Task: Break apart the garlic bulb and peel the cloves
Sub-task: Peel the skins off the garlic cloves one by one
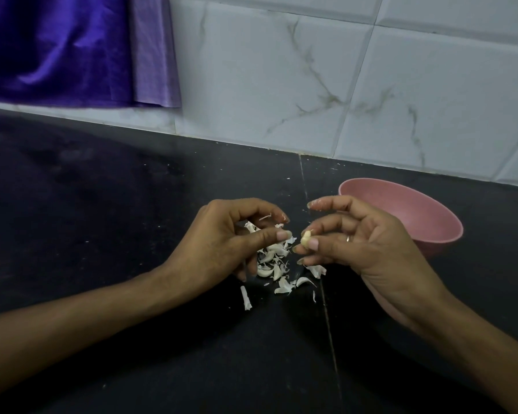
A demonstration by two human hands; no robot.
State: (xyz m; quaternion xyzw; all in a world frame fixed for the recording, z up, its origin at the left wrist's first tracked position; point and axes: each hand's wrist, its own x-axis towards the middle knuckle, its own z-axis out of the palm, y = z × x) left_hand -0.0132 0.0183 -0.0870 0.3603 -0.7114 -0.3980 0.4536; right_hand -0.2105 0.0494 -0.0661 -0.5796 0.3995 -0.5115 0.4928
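Black counter (132, 204) meets tiled wall (311, 85). My right hand (356, 243) pinches a garlic clove (305, 238) beside the pink bowl (416, 216); my left hand (222, 243), fingers curled, hovers over the peels (272, 264).

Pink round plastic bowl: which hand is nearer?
Right. The right hand, pinching a small pale garlic clove, overlaps the pink round plastic bowl at its near-left side. The left hand is farther left, over the pile of white garlic skins.
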